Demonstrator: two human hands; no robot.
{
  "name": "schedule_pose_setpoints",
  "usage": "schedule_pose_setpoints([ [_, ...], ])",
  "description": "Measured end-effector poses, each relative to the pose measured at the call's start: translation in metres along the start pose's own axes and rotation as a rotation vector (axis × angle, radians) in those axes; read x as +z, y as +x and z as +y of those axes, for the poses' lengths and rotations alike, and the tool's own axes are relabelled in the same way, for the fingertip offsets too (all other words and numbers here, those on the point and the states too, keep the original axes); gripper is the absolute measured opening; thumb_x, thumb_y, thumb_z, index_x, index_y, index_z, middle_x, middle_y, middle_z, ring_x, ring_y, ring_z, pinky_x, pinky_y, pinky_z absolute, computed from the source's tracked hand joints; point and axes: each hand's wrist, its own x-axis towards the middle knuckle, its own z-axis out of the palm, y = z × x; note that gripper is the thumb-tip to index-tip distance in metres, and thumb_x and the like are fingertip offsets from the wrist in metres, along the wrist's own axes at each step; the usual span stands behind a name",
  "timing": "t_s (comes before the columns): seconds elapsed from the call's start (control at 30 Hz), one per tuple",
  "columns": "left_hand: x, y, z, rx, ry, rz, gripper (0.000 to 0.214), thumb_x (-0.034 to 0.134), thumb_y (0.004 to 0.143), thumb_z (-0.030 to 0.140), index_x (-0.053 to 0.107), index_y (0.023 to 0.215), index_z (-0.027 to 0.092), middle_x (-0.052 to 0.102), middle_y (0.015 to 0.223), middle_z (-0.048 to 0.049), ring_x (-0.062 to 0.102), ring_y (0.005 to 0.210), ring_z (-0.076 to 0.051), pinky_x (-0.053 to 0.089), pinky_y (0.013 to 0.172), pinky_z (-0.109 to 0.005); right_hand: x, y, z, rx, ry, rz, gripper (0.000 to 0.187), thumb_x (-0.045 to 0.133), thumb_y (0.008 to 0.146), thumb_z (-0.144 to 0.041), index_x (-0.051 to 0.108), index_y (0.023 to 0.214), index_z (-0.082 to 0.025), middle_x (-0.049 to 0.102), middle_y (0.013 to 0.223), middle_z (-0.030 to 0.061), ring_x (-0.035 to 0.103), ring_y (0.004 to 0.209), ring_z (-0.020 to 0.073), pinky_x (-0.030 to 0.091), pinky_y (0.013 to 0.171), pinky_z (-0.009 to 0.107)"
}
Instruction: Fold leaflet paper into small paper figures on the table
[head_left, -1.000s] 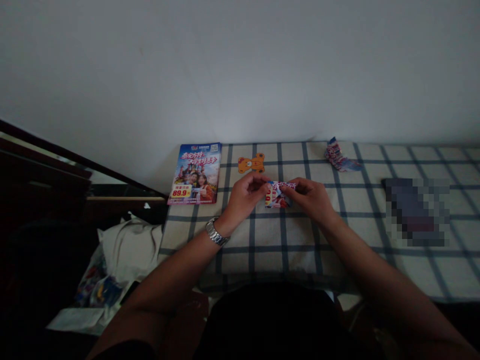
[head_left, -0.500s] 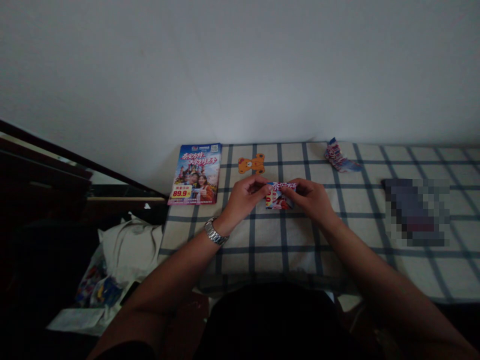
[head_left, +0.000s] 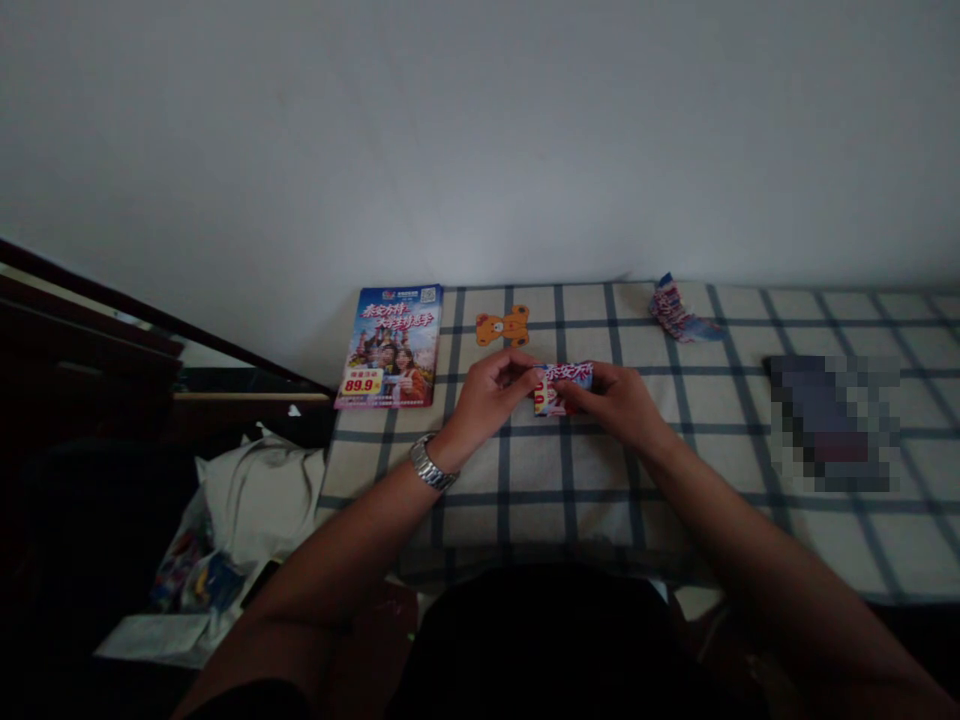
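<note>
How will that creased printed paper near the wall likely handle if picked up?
The creased paper is probably light, looking like a thin printed sheet. Its close folds suggest it may flex or spread open when pinched. Its flared, irregular shape should make rolling unlikely.

One bare left hand [head_left: 491, 400], one bare right hand [head_left: 628, 405], one small folded red-and-blue printed paper [head_left: 551, 403], one crumpled blue-and-pink printed paper [head_left: 672, 314], one pile of glossy printed leaflets [head_left: 391, 345], its sheets uncountable, one flat orange bear figure [head_left: 501, 327] and one silver metal wristwatch [head_left: 433, 464] are visible.
</note>
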Motion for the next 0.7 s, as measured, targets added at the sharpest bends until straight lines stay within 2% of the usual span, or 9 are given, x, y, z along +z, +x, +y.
schedule_pose_setpoints([
  [0.2,0.0017,-0.0008,0.0037,-0.011,0.028,0.009,0.029,0.078,0.092,0.046,0.072,0.095,0.018,0.072,0.089,-0.0026,0.066,0.079,-0.014,0.055,0.075,-0.026,0.0002,0.0003,-0.0045,-0.010,0.003,0.015,0.037,0.075,0.087,-0.054,0.074,0.082,-0.017,0.069,0.067,0.0017,0.056,0.060,0.0158,0.040,0.053,0.027],
  [0.47,0.0006,-0.0002,0.0001,-0.011,0.006,0.019,0.029,0.078,0.091,0.047,0.071,0.094,0.019,0.073,0.092,-0.0033,0.067,0.079,-0.015,0.056,0.075,-0.027,0.0021,0.0015,-0.0011,-0.006,0.166,0.061,0.040,0.071,0.091,-0.060,0.076,0.088,-0.021,0.074,0.079,0.0037,0.063,0.072,0.0192,0.049,0.062,0.029],
  [0.7,0.0015,-0.0005,0.0018,-0.052,-0.043,0.006,0.030,0.078,0.091,0.047,0.070,0.093,0.018,0.072,0.089,-0.0024,0.066,0.079,-0.014,0.055,0.075,-0.026,0.0025,0.0019,-0.0046,-0.014,0.194,0.086,0.044,0.072,0.088,-0.065,0.074,0.081,-0.021,0.071,0.074,0.0027,0.061,0.069,0.0184,0.049,0.061,0.029],
])
